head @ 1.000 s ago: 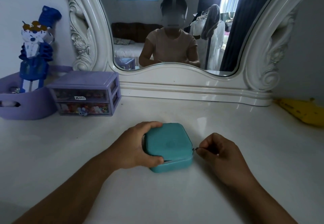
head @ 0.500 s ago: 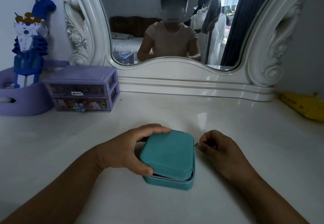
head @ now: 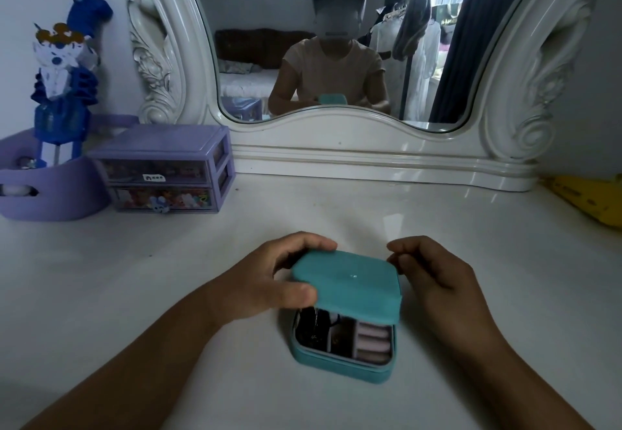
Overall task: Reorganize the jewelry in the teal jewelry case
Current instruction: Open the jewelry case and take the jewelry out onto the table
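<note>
The teal jewelry case [head: 340,365] sits on the white vanity top in front of me. Its lid [head: 350,283] is raised partway, hinged at the far side. My left hand [head: 266,283] grips the lid's left edge, thumb under the front rim and fingers on top. My right hand [head: 434,274] is at the lid's back right corner, fingers curled against it. Inside the case I see dark compartments with a thin chain [head: 315,323] on the left and pale pink ring rolls [head: 373,342] on the right. The lid hides the back of the interior.
A purple two-drawer organizer [head: 165,173] stands at the back left beside a purple basket [head: 50,190] holding a blue and white figure [head: 64,69]. The ornate white mirror [head: 336,42] runs along the back. A yellow object [head: 592,200] lies at the far right.
My right hand pulled the zipper around the case, then let it go and moved to the back right corner. My left hand has lifted the lid, exposing the compartments.
</note>
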